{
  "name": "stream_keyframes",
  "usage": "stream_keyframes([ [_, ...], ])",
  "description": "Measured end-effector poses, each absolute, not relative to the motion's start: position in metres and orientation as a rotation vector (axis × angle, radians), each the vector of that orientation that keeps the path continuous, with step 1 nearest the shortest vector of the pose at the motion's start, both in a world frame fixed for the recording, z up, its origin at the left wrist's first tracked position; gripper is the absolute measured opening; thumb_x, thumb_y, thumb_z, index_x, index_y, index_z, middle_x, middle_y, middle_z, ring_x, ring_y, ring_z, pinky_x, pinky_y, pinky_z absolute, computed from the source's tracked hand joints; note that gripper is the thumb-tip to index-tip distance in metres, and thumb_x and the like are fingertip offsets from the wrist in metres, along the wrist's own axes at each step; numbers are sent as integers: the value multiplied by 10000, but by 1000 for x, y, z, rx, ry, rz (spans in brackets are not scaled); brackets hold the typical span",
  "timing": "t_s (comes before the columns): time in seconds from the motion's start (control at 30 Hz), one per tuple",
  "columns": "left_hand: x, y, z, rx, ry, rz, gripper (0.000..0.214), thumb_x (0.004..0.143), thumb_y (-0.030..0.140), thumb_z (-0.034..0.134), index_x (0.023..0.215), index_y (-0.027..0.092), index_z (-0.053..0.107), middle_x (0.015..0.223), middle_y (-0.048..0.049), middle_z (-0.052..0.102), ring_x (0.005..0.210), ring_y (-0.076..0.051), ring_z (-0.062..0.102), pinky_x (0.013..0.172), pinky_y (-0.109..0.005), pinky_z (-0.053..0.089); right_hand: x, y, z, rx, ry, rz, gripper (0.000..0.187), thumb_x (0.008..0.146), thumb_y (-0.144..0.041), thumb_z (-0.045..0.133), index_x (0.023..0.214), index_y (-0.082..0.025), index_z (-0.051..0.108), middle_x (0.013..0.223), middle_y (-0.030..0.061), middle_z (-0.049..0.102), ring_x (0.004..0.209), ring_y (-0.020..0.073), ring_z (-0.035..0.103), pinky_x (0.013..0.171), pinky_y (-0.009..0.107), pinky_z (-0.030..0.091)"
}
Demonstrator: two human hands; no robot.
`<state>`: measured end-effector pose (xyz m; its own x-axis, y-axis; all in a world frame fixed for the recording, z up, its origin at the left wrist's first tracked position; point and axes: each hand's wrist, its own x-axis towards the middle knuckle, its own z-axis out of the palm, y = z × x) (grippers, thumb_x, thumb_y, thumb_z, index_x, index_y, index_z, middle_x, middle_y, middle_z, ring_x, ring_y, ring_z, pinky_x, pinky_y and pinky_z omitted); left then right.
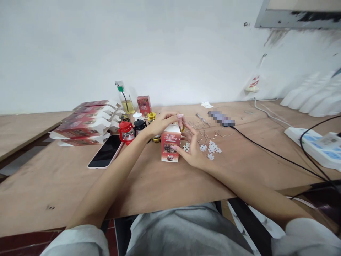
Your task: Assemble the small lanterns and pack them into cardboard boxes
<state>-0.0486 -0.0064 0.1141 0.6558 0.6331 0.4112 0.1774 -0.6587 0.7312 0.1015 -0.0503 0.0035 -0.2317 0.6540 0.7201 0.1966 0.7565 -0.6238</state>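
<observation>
A small red and white cardboard box (169,153) with "Merry Christmas" printing stands upright on the table in front of me. My right hand (193,151) grips it from the right, thumb on the printed front and the other fingers around the side and back. My left hand (166,122) arches over the box's top from the left, its fingers bent down on the upper edge near the right fingertips. Part of the white top flap shows beneath it. Just left of the box are miniature lanterns: a red one (126,132), a black one (139,126) and a gold one (151,116).
Stacked red boxes (80,124) with open flaps lie at left, beside a phone (106,152). Behind stand a pump bottle (126,101) and another red box (144,105). Right are white pieces (211,148), bent wires (210,135), a cabled device (221,118) and a power strip (315,145).
</observation>
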Motion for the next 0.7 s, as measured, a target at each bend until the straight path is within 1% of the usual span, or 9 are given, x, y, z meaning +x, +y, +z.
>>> stream_keyframes([
  [0.1, -46, -7, 111, 2039, 654, 966, 278, 814, 443, 559, 760, 172, 530, 776, -34, 611, 787, -148, 586, 804, -318, 460, 101, -51, 4, -651, -1783, 477, 762, 858, -408, 593, 1423, -293, 95, 1534, 174, 118, 1282, 279, 468, 1003, 494, 484],
  [0.2, -47, -6, 110, 2058, 633, 964, 325, 771, 454, 621, 659, 168, 516, 719, -23, 595, 749, -142, 574, 777, -315, 453, 101, -52, 4, -634, -1789, 479, 757, 859, -397, 595, 1424, -287, 104, 1523, 175, 143, 1278, 275, 467, 1006, 492, 479],
  [0.27, -47, -5, 110, 2111, 647, 927, 359, 766, 463, 627, 605, 163, 512, 704, -20, 575, 739, -142, 560, 752, -310, 442, 101, -52, 4, -638, -1798, 470, 761, 859, -394, 595, 1426, -281, 100, 1515, 178, 158, 1273, 270, 466, 1011, 488, 476],
  [0.37, -48, -4, 111, 2203, 694, 846, 368, 762, 463, 627, 589, 162, 503, 677, -8, 538, 715, -136, 531, 712, -294, 421, 101, -51, 2, -646, -1807, 444, 769, 856, -385, 599, 1425, -279, 92, 1505, 174, 178, 1279, 274, 451, 1013, 504, 472],
  [0.47, -49, -3, 112, 2269, 680, 766, 325, 774, 408, 615, 598, 164, 492, 644, 16, 499, 652, -110, 473, 667, -270, 389, 102, -50, 0, -652, -1816, 432, 772, 852, -374, 605, 1422, -283, 93, 1494, 167, 204, 1274, 273, 452, 1016, 514, 468],
  [0.57, -49, -3, 113, 2294, 633, 744, 261, 797, 336, 576, 618, 167, 489, 658, 21, 499, 654, -104, 450, 663, -263, 371, 101, -50, -2, -647, -1814, 434, 764, 850, -362, 610, 1416, -280, 103, 1483, 165, 227, 1281, 271, 446, 1022, 512, 464],
  [0.7, -50, -5, 115, 2318, 647, 694, 240, 780, 294, 555, 604, 176, 443, 658, 19, 471, 659, -109, 435, 660, -265, 366, 101, -51, -2, -639, -1816, 453, 791, 835, -369, 631, 1420, -273, 107, 1504, 170, 186, 1323, 285, 403, 1021, 509, 466],
])
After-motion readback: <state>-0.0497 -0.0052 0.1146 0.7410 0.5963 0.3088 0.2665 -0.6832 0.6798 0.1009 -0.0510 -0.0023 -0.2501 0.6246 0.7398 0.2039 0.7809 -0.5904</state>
